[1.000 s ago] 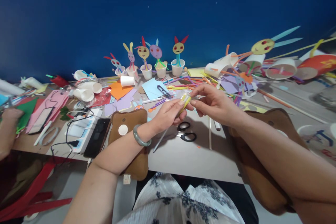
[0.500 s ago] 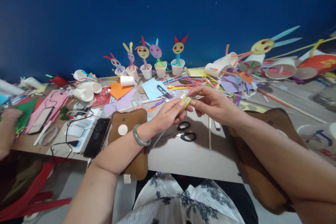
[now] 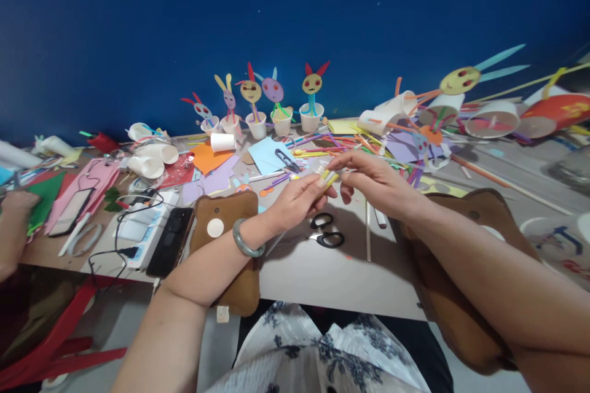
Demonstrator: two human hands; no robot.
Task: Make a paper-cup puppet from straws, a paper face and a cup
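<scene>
My left hand (image 3: 302,196) is closed around a small yellow piece (image 3: 330,180), which looks like a folded strip or short lengths of straw with a pale gap between. My right hand (image 3: 373,181) curls over its upper end, index finger and thumb at the yellow. Exactly how the fingertips touch is hard to make out. Below my hands lies a pair of black-handled scissors (image 3: 330,239), its blades partly hidden. A thin pale stick (image 3: 369,233) lies to their right. Colourful straws (image 3: 318,146) are scattered behind my hands.
Paper-faced figures in white cups (image 3: 312,118) line the blue wall. Brown cushions (image 3: 225,258) flank my place. A phone (image 3: 170,242) and a power strip (image 3: 150,227) with cables lie left. Another person's hand (image 3: 21,199) shows far left. A tub (image 3: 557,245) stands right.
The yellow piece has turned slightly in my fingers and its two yellow edges show farther apart. My right thumb has shifted a little to the right. The other things stay put.
</scene>
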